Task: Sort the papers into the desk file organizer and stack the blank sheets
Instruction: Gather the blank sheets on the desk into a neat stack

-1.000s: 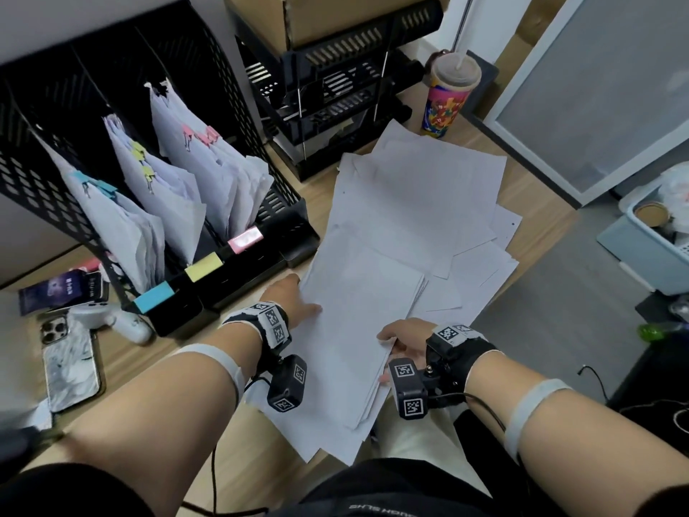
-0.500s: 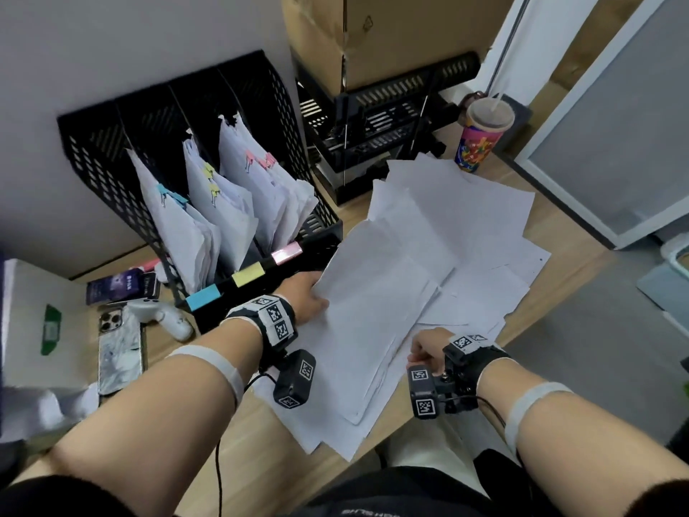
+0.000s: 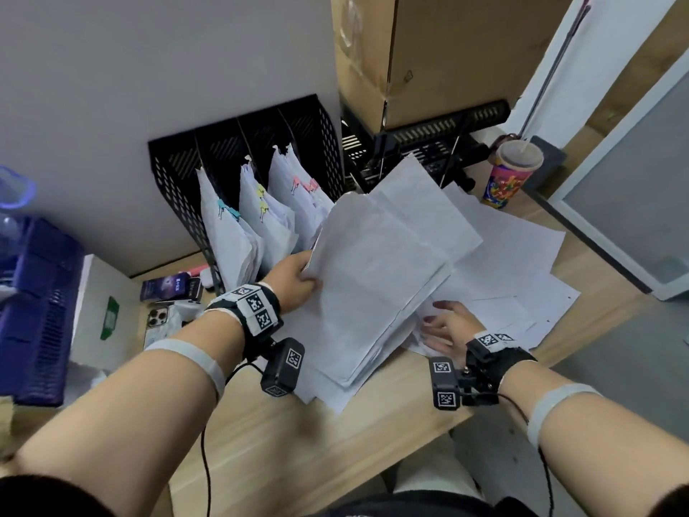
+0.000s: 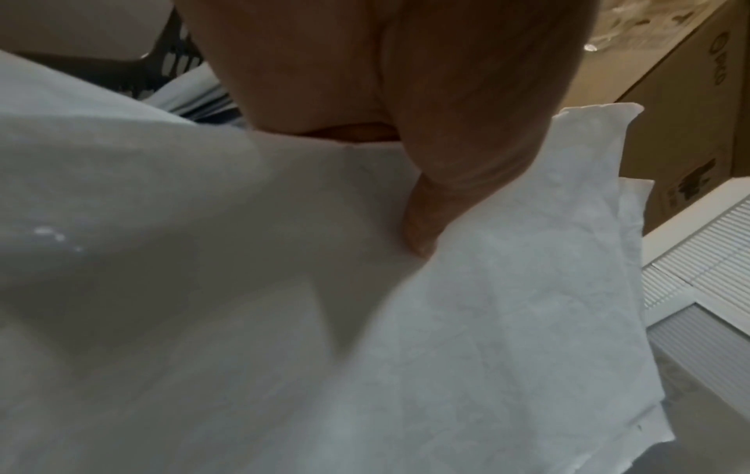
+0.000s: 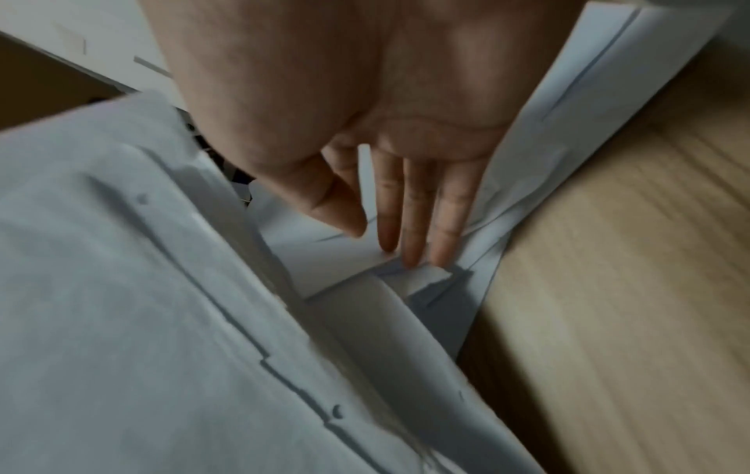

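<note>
My left hand [image 3: 298,274] grips the left edge of a thick stack of blank white sheets [image 3: 376,278], tilted up off the desk; its thumb [image 4: 422,224] presses on the top sheet [image 4: 487,304]. My right hand [image 3: 443,326] lies flat, fingers [image 5: 410,224] straight, on loose white sheets [image 3: 522,263] spread over the desk beside the lifted stack [image 5: 122,288]. The black mesh file organizer [image 3: 231,154] stands against the wall, its slots holding clipped paper bundles [image 3: 261,225] with blue, yellow and pink clips.
A black tray rack [image 3: 428,143] carrying a cardboard box [image 3: 447,50] stands behind the sheets. A colourful lidded cup [image 3: 510,177] sits at the back right. A phone [image 3: 156,322], a white box [image 3: 104,311] and a blue crate [image 3: 33,304] lie to the left. Bare wooden desk [image 3: 298,442] is nearest me.
My left hand has lifted the stack's left edge up off the desk. My right hand has moved onto the loose sheets and flattened. The head view has risen.
</note>
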`<state>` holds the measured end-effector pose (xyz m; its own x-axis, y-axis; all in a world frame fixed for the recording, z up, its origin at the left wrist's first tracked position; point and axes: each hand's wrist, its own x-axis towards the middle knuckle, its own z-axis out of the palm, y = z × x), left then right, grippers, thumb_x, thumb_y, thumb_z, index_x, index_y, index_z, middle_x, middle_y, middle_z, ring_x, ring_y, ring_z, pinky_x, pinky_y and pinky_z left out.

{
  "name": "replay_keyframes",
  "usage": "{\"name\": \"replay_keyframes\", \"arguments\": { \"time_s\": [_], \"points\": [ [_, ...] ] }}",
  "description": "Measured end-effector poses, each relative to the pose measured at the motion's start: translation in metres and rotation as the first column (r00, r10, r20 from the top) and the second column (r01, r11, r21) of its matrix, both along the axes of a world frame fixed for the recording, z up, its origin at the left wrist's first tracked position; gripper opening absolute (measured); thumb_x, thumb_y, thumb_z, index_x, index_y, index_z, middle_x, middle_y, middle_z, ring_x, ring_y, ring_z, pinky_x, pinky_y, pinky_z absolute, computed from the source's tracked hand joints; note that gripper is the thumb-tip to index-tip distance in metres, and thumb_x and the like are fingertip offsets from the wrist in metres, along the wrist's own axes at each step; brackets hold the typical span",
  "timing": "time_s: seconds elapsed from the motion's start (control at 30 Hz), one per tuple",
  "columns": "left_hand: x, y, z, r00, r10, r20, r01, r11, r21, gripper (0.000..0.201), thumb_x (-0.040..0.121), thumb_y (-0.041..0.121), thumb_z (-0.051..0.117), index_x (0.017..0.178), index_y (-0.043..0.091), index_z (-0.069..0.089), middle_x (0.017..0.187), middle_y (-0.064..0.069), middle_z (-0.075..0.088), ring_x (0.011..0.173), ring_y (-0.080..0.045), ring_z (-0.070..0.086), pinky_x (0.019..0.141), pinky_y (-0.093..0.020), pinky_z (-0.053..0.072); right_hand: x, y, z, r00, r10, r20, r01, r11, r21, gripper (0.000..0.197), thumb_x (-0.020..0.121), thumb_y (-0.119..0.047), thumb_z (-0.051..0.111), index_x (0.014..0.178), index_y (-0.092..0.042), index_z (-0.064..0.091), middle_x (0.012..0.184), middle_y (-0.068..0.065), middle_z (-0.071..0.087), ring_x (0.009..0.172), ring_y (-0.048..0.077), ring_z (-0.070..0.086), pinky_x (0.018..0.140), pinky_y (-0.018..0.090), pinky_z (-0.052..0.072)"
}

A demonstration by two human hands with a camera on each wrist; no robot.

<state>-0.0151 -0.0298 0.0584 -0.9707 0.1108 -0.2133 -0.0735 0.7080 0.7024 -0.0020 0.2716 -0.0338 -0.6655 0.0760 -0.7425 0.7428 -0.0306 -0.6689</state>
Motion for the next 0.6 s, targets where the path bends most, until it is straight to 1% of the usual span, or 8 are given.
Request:
{"name": "replay_keyframes", "arguments": {
  "time_s": [0.07, 0.13, 0.2, 0.27, 0.33, 0.43, 0.53, 0.6],
  "points": [
    [-0.001, -0.001, 0.006, 0.997, 0.070, -0.019, -0.069, 0.997, 0.047, 0.032, 0.087, -0.007, 0.058, 0.116, 0.005, 0.065, 0.103, -0.001, 0.065, 0.098, -0.015, 0.058, 0.077, -0.017, 0.040, -0.003, 0.003, 0.002, 0.979, 0.205, -0.004, -0.204, 0.976, 0.082, 0.066, 0.088, 0.003, 0.049, 0.141, -0.035, 0.040, 0.141, 0.018, 0.047, 0.123, 0.038, 0.052, 0.086, 0.047, 0.053],
    [-0.003, -0.003, 0.015, 0.986, 0.157, -0.048, -0.152, 0.983, 0.101, 0.034, 0.089, -0.004, 0.060, 0.121, 0.006, 0.064, 0.106, -0.001, 0.065, 0.101, -0.016, 0.060, 0.081, -0.018, 0.042, 0.000, 0.006, 0.000, 0.908, 0.419, 0.017, -0.410, 0.880, 0.239, 0.075, 0.086, 0.001, 0.051, 0.148, -0.036, 0.030, 0.153, 0.012, 0.035, 0.135, 0.037, 0.040, 0.092, 0.045, 0.047],
    [-0.006, -0.004, 0.023, 0.972, 0.222, -0.078, -0.206, 0.963, 0.176, 0.034, 0.090, -0.001, 0.063, 0.122, 0.009, 0.063, 0.108, -0.002, 0.068, 0.104, -0.020, 0.064, 0.090, -0.028, 0.049, 0.002, 0.008, -0.002, 0.849, 0.523, 0.074, -0.519, 0.798, 0.308, 0.075, 0.086, 0.001, 0.051, 0.149, -0.033, 0.030, 0.155, 0.008, 0.033, 0.134, 0.036, 0.039, 0.091, 0.044, 0.046],
    [-0.009, -0.004, 0.032, 0.957, 0.267, -0.112, -0.233, 0.940, 0.250, 0.032, 0.091, 0.001, 0.064, 0.122, 0.010, 0.063, 0.109, -0.001, 0.069, 0.104, -0.019, 0.065, 0.099, -0.034, 0.051, 0.001, 0.009, 0.000, 0.828, 0.548, 0.119, -0.556, 0.772, 0.308, 0.070, 0.087, -0.001, 0.050, 0.148, -0.030, 0.034, 0.154, 0.007, 0.036, 0.133, 0.035, 0.040, 0.087, 0.040, 0.047],
    [-0.013, -0.002, 0.043, 0.940, 0.305, -0.151, -0.240, 0.910, 0.339, 0.030, 0.092, 0.001, 0.064, 0.120, 0.012, 0.063, 0.113, -0.004, 0.070, 0.106, -0.021, 0.066, 0.103, -0.039, 0.050, -0.005, 0.009, 0.007, 0.821, 0.552, 0.146, -0.567, 0.759, 0.319, 0.065, 0.088, -0.003, 0.052, 0.147, -0.027, 0.038, 0.152, 0.009, 0.038, 0.134, 0.034, 0.039, 0.087, 0.037, 0.045],
    [-0.021, 0.005, 0.061, 0.909, 0.384, -0.164, -0.265, 0.834, 0.484, 0.029, 0.091, -0.002, 0.064, 0.117, 0.011, 0.062, 0.114, -0.012, 0.071, 0.106, -0.027, 0.068, 0.102, -0.046, 0.051, -0.016, 0.010, 0.017, 0.836, 0.534, 0.127, -0.546, 0.783, 0.300, 0.056, 0.091, -0.005, 0.054, 0.144, -0.015, 0.042, 0.148, 0.013, 0.042, 0.134, 0.033, 0.042, 0.101, 0.042, 0.045],
    [-0.031, 0.017, 0.075, 0.907, 0.403, -0.118, -0.259, 0.757, 0.600, 0.031, 0.091, -0.006, 0.062, 0.122, -0.001, 0.059, 0.118, -0.020, 0.069, 0.110, -0.035, 0.067, 0.102, -0.047, 0.051, -0.032, 0.011, 0.035, 0.945, 0.324, -0.048, -0.311, 0.933, 0.180, 0.059, 0.082, 0.001, 0.055, 0.137, -0.020, 0.047, 0.131, 0.012, 0.053, 0.119, 0.028, 0.053, 0.096, 0.043, 0.050],
    [-0.036, 0.030, 0.085, 0.919, 0.385, -0.087, -0.241, 0.721, 0.650, 0.033, 0.091, -0.009, 0.061, 0.123, -0.002, 0.058, 0.116, -0.021, 0.069, 0.106, -0.033, 0.067, 0.102, -0.046, 0.051, -0.047, 0.009, 0.060, 0.950, 0.208, -0.233, -0.197, 0.978, 0.068, 0.066, 0.081, 0.006, 0.052, 0.140, -0.022, 0.043, 0.130, 0.009, 0.054, 0.114, 0.024, 0.055, 0.100, 0.041, 0.046]
  ]
}}
